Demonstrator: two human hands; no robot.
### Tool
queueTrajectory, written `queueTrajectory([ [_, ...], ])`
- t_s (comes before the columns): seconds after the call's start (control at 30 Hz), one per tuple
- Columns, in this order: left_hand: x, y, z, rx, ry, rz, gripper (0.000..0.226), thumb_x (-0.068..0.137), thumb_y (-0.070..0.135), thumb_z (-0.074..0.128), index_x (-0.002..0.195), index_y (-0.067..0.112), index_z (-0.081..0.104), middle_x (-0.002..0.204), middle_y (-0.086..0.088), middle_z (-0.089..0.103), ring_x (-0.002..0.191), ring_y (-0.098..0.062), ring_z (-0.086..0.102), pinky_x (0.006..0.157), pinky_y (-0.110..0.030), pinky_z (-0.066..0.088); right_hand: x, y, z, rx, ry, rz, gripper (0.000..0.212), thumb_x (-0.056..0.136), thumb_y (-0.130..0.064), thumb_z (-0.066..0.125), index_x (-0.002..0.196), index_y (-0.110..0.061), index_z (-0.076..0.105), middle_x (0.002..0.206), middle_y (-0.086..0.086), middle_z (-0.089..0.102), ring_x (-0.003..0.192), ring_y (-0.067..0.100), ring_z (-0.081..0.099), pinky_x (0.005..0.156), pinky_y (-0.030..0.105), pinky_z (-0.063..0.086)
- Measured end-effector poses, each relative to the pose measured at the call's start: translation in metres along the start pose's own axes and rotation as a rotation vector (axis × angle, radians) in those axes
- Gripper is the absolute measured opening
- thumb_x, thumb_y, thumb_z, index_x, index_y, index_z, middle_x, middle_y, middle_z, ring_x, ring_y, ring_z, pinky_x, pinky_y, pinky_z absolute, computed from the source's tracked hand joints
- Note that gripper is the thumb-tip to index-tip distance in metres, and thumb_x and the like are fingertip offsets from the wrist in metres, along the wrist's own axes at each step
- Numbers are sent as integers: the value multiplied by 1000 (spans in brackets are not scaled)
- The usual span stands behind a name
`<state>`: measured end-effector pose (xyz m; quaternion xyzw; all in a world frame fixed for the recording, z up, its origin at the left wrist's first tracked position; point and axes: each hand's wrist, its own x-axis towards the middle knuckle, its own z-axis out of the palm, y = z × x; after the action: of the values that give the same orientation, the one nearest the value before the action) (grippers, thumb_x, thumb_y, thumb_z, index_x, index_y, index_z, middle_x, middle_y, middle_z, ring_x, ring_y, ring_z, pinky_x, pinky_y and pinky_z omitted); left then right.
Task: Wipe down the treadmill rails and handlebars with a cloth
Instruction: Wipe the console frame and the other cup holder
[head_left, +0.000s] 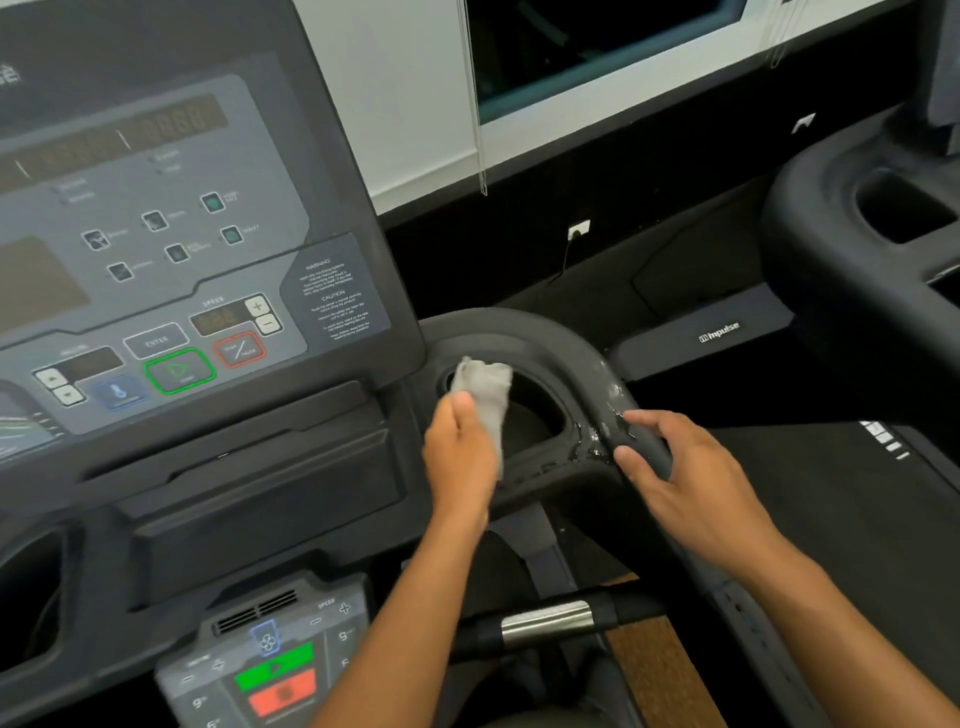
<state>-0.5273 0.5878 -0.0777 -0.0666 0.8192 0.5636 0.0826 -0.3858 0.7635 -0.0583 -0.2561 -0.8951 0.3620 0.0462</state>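
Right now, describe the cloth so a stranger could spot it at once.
Start at the treadmill console and go right to the curved black handlebar. The cloth hangs from the left hand over the handlebar's opening. It is the only pale grey, crumpled thing against black plastic.

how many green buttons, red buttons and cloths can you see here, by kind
green buttons: 2, the outlined one on the upper console and the solid one on the lower panel
red buttons: 2, upper and lower
cloths: 1, the grey cloth in the left hand
total: 5
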Motion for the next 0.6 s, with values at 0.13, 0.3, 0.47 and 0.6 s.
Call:
queueTrajectory([
  [0.13,23,-8,8,278,-290,-88,44,104,46,32,111,23,70,109,-6,73,98,-24,67,91,-44,57,-1,-1,3,-14,-26,-4,43,95,-43,63,136,-32,55,137,-13,56,130,9,49,105,29,38],
  [0.3,8,14,58,781,-737,-2,86,97,78,24,136,11,63,135,-14,64,124,-36,60,101,-44,47,-6,0,8,-34,-34,-26,43,95,-44,63,135,-31,56,135,-14,58,127,9,52,99,27,38],
  [0.47,31,6,40,934,-910,121,72,105,68,29,111,8,68,114,-13,69,102,-29,66,88,-42,50,-8,2,8,-34,-53,-8,42,95,-43,63,136,-32,55,136,-13,57,128,10,50,97,26,36],
  [0.6,61,25,6,1203,-980,129,66,108,59,28,124,8,67,127,-9,63,123,-29,53,100,-39,39,-8,2,10,-54,-72,-10,43,96,-45,62,136,-32,55,137,-13,56,131,10,48,100,26,36],
])
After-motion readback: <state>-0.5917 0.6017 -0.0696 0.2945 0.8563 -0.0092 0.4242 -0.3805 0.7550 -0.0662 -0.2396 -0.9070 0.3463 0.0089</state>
